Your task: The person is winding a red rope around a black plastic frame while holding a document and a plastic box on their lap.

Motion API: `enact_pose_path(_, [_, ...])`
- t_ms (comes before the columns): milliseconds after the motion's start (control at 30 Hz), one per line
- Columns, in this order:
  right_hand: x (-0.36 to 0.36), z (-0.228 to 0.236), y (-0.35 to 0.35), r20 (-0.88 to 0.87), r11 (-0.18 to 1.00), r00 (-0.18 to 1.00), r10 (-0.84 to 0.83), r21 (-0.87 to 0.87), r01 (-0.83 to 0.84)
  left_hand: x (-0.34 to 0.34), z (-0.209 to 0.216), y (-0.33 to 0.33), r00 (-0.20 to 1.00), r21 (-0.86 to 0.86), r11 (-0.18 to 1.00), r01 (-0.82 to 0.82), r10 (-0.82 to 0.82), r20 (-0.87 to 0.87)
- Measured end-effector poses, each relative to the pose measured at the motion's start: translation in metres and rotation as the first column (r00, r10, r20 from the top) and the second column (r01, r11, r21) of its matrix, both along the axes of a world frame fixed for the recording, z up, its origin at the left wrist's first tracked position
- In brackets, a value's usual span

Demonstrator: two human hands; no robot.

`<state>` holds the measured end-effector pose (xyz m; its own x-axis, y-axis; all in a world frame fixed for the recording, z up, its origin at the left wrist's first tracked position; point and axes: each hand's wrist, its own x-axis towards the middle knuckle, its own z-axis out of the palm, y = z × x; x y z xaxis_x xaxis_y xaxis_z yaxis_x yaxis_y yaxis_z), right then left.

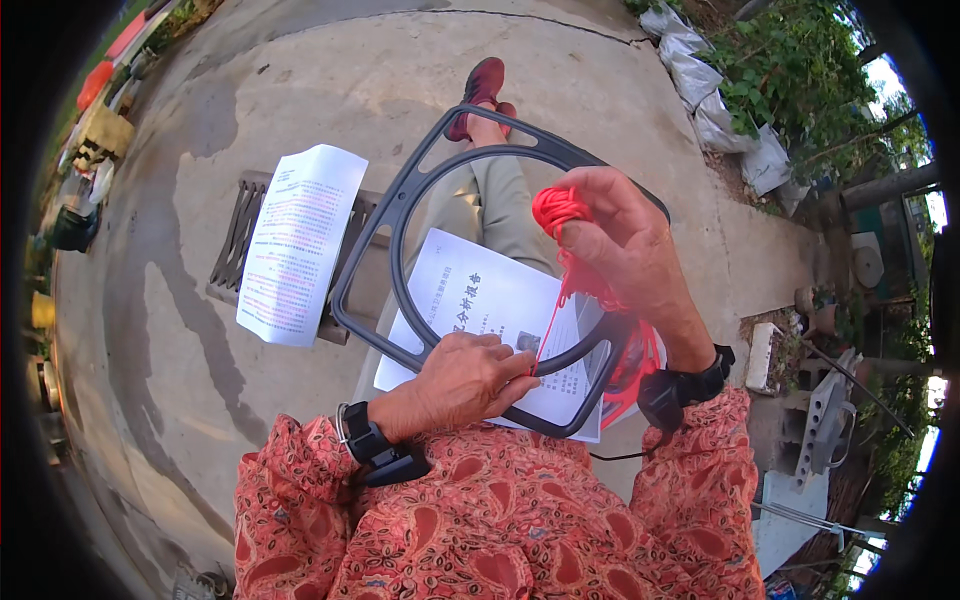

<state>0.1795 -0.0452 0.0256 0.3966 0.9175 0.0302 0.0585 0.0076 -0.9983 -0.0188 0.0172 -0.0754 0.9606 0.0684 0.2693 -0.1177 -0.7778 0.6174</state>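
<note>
Across my lap rests a dark grey plastic frame point(408, 187), its round inner ring set in a squarish outer rim. My left hand point(465, 378) is closed on the near part of the ring, and its thumb and fingertips press where a thin red strand meets it. From there the strand runs taut up to a wound bundle of red cord point(560, 208). My right hand point(632, 245) pinches that bundle above the right side of the ring. More red cord point(645, 350) hangs in loose loops beside my right wrist. Printed sheets point(455, 275) lie on my lap beneath the frame.
To the left, a printed paper point(300, 245) lies over a dark slatted piece point(233, 240) on the concrete floor point(300, 80). My red shoes point(485, 82) are stretched out ahead. White sacks point(700, 85) line the far right, with bricks point(765, 355) nearer.
</note>
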Motion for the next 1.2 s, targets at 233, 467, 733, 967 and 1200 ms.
enact_pose_path(233, [0.013,-0.061,-0.003,0.764,0.929,0.563,0.316,-0.127,-0.349,-0.004,0.014,-0.010,0.999,0.083,0.996,0.032,-0.033,0.010])
enact_pose_path(467, [0.002,-0.084,-0.021,0.442,0.781,0.647,0.621,-0.274,-0.562,-0.003,0.012,-0.008,0.998,0.118,0.991,0.065,-0.065,-0.003])
enact_pose_path(733, [0.002,-0.031,-0.054,0.352,0.881,0.825,0.442,-0.345,-0.325,0.005,-0.002,0.011,0.997,0.114,0.993,-0.042,0.048,-0.052])
enact_pose_path(967, [-0.020,-0.089,-0.076,0.808,0.934,0.478,0.344,-0.246,-0.258,0.025,0.004,0.026,0.969,0.108,0.985,-0.133,0.152,-0.194])
enact_pose_path(1200, [-0.022,-0.106,-0.054,0.906,0.909,0.262,0.331,-0.231,-0.348,0.028,-0.009,0.042,0.943,0.066,0.979,-0.194,0.205,-0.263])
